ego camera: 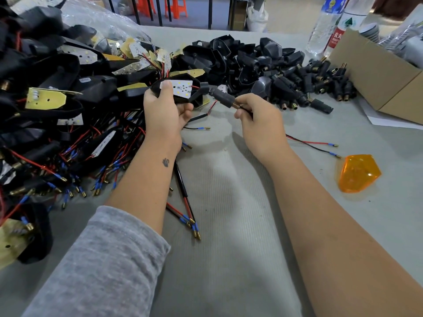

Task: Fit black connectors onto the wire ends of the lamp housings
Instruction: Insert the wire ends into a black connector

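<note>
Both hands grip: left hand (163,108) lamp housing (180,91), right hand (256,115) black connector (220,97).

A black lamp housing (183,97) with a white LED board on its face is held above the counter, its board facing up. A black connector (220,97) with a brass threaded end sits tilted just beside its bracket, over the red and black wires (206,114) hanging below.

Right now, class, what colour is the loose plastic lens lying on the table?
Translucent orange; the lens shows best in the head view.
</note>
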{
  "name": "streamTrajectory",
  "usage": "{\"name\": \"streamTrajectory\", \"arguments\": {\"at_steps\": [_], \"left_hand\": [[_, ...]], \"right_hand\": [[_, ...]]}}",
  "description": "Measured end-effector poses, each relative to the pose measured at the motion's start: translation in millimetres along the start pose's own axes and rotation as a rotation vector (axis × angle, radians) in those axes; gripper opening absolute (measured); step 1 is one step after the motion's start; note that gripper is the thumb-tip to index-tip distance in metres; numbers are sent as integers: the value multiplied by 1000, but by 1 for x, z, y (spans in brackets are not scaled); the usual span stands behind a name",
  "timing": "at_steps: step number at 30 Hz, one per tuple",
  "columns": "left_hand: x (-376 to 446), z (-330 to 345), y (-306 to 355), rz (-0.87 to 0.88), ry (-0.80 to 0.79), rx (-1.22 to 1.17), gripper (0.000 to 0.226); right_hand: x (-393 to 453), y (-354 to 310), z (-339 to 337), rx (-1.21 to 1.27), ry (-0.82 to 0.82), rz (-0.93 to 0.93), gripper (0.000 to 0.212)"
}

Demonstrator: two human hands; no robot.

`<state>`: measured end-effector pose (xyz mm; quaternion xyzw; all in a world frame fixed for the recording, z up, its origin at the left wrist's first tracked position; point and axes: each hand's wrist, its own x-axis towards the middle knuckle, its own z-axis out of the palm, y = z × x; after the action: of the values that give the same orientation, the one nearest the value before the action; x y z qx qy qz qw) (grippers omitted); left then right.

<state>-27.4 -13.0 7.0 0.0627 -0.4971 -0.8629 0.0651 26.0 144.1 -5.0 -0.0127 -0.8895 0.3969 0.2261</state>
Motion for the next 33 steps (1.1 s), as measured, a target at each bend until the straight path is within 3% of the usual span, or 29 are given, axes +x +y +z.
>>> {"name": "streamTrajectory", "arguments": {"at_steps": [4,17,20,27,33], "left_hand": [[1,-1,1,21,26,-6,16],[2,-2,4,-57,-20,-84,13],[0,0,3,-70,-53,13,6],[-1,-1,-1,-81,-55,-37,14],[-6,2,2,-109,-86,11,16]], "right_hand": [[0,0,1,15,27,-19,10],[0,-1,-3,-30,66,-102,19],[-1,-1,-1,-47,76,-111,20],[0,1,3,-49,61,-62,5],[-4,0,1,-120,85,-65,9]]}}
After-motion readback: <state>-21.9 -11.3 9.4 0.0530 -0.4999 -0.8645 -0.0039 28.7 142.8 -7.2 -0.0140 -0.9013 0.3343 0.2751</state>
